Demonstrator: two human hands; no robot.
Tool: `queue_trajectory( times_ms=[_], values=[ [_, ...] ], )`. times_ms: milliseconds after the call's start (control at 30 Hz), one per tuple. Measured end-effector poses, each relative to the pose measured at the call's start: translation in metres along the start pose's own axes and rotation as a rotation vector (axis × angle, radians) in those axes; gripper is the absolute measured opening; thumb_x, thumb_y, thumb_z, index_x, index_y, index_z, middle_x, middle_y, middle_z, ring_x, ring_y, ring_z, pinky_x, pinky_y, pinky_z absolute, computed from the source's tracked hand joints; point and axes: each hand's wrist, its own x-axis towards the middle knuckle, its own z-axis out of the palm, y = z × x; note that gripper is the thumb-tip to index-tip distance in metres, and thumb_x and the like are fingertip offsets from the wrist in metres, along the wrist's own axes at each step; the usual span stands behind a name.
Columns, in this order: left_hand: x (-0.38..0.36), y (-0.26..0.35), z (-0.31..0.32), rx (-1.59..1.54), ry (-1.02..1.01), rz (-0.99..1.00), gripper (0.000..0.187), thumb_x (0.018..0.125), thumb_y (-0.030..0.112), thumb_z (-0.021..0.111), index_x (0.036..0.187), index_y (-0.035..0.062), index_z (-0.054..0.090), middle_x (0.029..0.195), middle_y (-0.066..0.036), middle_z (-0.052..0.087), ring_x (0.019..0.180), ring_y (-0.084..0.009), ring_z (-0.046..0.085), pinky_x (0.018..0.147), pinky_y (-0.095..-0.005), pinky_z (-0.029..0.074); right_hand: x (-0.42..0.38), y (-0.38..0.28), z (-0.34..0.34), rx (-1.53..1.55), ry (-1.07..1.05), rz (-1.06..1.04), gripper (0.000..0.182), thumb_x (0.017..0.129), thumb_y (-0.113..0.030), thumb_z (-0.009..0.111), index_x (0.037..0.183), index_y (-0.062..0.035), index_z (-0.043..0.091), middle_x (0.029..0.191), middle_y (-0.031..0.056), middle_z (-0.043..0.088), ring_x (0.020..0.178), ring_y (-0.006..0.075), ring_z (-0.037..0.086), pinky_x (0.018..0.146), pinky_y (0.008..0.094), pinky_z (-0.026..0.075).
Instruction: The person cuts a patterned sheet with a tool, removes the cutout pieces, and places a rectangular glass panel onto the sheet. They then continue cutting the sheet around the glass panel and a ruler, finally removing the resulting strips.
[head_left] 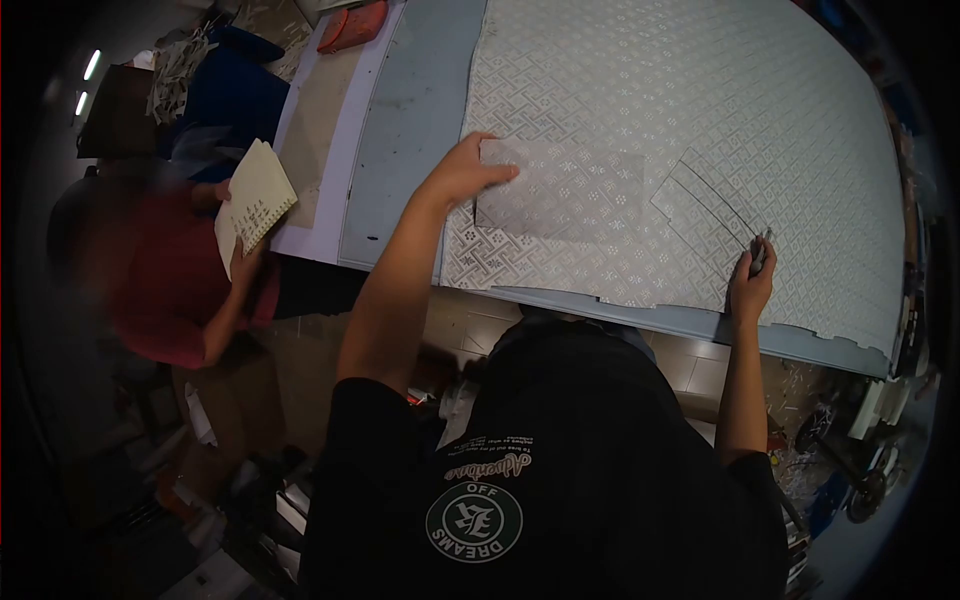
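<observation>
Patterned light fabric is spread over the table. On it, at the left edge, lies a thin translucent rectangular sheet. My left hand grips the sheet's upper left corner, with the thumb on top and the fingers round the edge. Near the fabric's front edge on the right, my right hand is closed around a small dark pen-like tool. Dark curved lines run across the fabric up and left from that hand.
At the left a person in a red shirt holds an open notebook with writing. A red pouch lies on the table's far left part. The blue-grey table edge runs in front of my body.
</observation>
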Motion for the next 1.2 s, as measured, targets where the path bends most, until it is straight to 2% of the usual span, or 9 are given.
queue_trajectory(
  times_ms=[167,200,367,467,533,633,733,867,1200],
  values=[
    [-0.034,-0.032,-0.004,-0.118,-0.074,-0.053,0.059,0.090,0.004,0.076,0.142,-0.0045,0.050,0.131,-0.015,0.066,0.117,-0.0209,0.064,0.101,-0.0333,0.051,0.001,0.006,0.003,0.048,0.014,-0.017,0.040,0.103,-0.012,0.060,0.142,-0.0055,0.053,0.136,0.0168,0.066,0.126,0.0272,0.064,0.105,0.0356,0.050],
    [-0.038,-0.035,-0.015,-0.246,0.059,0.014,0.055,0.091,0.002,0.074,0.141,-0.0054,0.051,0.130,-0.015,0.067,0.117,-0.0208,0.064,0.099,-0.0332,0.052,0.000,0.007,0.003,0.065,0.014,-0.029,0.040,0.103,-0.012,0.060,0.142,-0.0061,0.053,0.135,0.0168,0.066,0.126,0.0274,0.065,0.105,0.0357,0.050],
    [-0.056,-0.030,-0.125,-0.329,0.267,0.159,0.045,0.095,0.000,0.069,0.137,-0.0068,0.055,0.128,-0.014,0.068,0.116,-0.0191,0.064,0.097,-0.0324,0.053,0.001,0.006,0.003,-0.012,0.019,0.037,0.041,0.102,-0.014,0.061,0.142,-0.0071,0.053,0.135,0.0183,0.067,0.124,0.0302,0.066,0.102,0.0373,0.051],
    [-0.064,-0.045,-0.189,-0.251,0.318,0.065,0.052,0.093,0.007,0.073,0.139,-0.0072,0.053,0.128,-0.018,0.067,0.114,-0.0236,0.066,0.098,-0.0341,0.052,0.001,0.006,0.003,0.001,0.011,0.014,0.041,0.103,-0.015,0.060,0.142,-0.0075,0.053,0.134,0.0185,0.067,0.123,0.0298,0.066,0.102,0.0368,0.051],
    [-0.063,-0.070,-0.215,0.488,0.850,-0.025,0.060,0.093,0.019,0.076,0.142,-0.0060,0.052,0.130,-0.023,0.066,0.116,-0.0339,0.065,0.104,-0.0414,0.049,0.001,0.005,0.003,-0.029,0.014,0.006,0.041,0.103,-0.015,0.060,0.143,-0.0076,0.053,0.134,0.0183,0.067,0.124,0.0293,0.066,0.102,0.0364,0.051],
    [-0.064,-0.078,-0.185,0.675,1.025,-0.026,0.068,0.093,0.030,0.075,0.146,-0.0037,0.050,0.140,-0.029,0.058,0.129,-0.0432,0.055,0.113,-0.0498,0.040,0.003,0.009,0.005,0.038,0.010,0.051,0.041,0.104,-0.015,0.059,0.144,-0.0081,0.052,0.135,0.0182,0.067,0.124,0.0284,0.066,0.102,0.0356,0.051],
    [-0.052,-0.096,-0.086,0.675,0.753,0.269,0.073,0.095,0.035,0.070,0.154,0.0022,0.043,0.159,-0.029,0.036,0.148,-0.0474,0.030,0.121,-0.0581,0.026,0.002,0.009,0.005,0.021,0.015,0.023,0.042,0.104,-0.014,0.059,0.144,-0.0082,0.051,0.135,0.0179,0.067,0.124,0.0281,0.066,0.102,0.0354,0.051],
    [-0.043,-0.105,0.005,0.791,0.556,0.210,0.076,0.098,0.046,0.063,0.160,0.0100,0.037,0.167,-0.026,0.021,0.154,-0.0495,0.016,0.121,-0.0667,0.015,0.002,0.003,0.003,-0.022,0.018,0.045,0.043,0.104,-0.014,0.059,0.145,-0.0086,0.050,0.137,0.0178,0.066,0.124,0.0271,0.065,0.102,0.0349,0.051],
    [-0.020,-0.122,-0.073,0.764,0.603,0.099,0.070,0.102,0.043,0.056,0.156,0.0021,0.039,0.167,-0.021,0.028,0.155,-0.0445,0.020,0.120,-0.0719,0.007,0.004,0.015,0.000,-0.014,-0.012,0.064,0.043,0.105,-0.011,0.056,0.146,-0.0016,0.047,0.142,0.0182,0.062,0.131,0.0274,0.060,0.107,0.0354,0.048]
  ],
)
